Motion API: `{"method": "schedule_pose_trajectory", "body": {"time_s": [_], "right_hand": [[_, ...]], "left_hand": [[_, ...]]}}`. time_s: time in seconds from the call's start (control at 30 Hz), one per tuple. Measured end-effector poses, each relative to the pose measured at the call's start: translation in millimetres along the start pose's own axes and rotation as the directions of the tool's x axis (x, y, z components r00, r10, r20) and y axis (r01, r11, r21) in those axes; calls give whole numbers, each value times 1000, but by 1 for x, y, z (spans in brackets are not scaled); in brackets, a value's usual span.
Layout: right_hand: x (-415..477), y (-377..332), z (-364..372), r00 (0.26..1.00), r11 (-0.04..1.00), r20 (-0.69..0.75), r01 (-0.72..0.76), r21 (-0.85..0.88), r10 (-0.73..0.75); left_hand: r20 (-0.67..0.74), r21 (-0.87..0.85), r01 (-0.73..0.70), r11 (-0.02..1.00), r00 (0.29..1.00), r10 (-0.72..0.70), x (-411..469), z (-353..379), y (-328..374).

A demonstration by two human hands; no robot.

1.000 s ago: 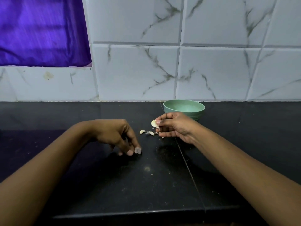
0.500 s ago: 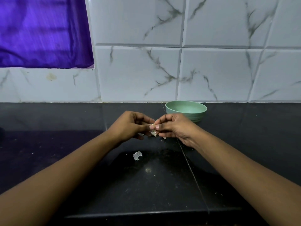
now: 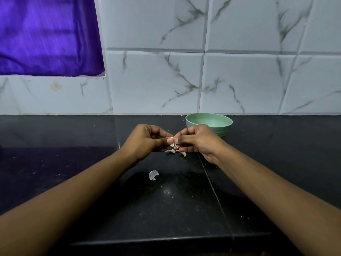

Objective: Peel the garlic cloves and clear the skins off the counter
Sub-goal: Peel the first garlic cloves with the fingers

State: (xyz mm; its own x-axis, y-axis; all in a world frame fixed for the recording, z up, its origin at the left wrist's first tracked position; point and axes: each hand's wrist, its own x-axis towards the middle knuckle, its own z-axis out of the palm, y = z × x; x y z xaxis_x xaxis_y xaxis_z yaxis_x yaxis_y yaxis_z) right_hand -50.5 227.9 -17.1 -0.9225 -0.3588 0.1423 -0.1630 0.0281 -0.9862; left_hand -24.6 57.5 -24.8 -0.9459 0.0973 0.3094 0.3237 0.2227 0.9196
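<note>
Both hands are raised off the bench (image 3: 64, 137), fingertips meeting. Left hand (image 3: 147, 139) and right hand (image 3: 197, 141) each pinch the same garlic clove (image 3: 173, 140) between thumb and forefinger, other fingers curled in. The clove is in the air between the two hands, mostly hidden by fingertips. Papery skin hangs off its underside. My read: mid-peel, not done.

Handling: the clove is tiny and light with a firm core, so it takes a solid pinch on the ends. The skin is thin and dry, and it tears and clings. Take it at a loose edge near tip or root and pull lengthwise. A bare clove likely goes tacky, so keep the hold on both ends.

Loose skins: pale pieces (image 3: 184, 154) lie on the bench just under the hands. One crumpled scrap (image 3: 153, 174) lies nearer the person, below the left hand. They're near weightless and a breath will shift them, so gather by pinching or sweeping. Green bowl (image 3: 226, 131) sits just beyond the right hand; can't tell what's in it.
</note>
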Motion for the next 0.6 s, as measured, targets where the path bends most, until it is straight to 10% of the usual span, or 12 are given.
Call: {"method": "schedule_pose_trajectory", "body": {"time_s": [0.33,0.6], "right_hand": [[1,0,-9,998,998,47,-50,-29,52],[3,6,-7,995,787,65,101,-608,-77]], "left_hand": [[26,47,76,996,997,-77,1,-11,1],[39,53,175,983,983,-177,3,-17,-2]]}}
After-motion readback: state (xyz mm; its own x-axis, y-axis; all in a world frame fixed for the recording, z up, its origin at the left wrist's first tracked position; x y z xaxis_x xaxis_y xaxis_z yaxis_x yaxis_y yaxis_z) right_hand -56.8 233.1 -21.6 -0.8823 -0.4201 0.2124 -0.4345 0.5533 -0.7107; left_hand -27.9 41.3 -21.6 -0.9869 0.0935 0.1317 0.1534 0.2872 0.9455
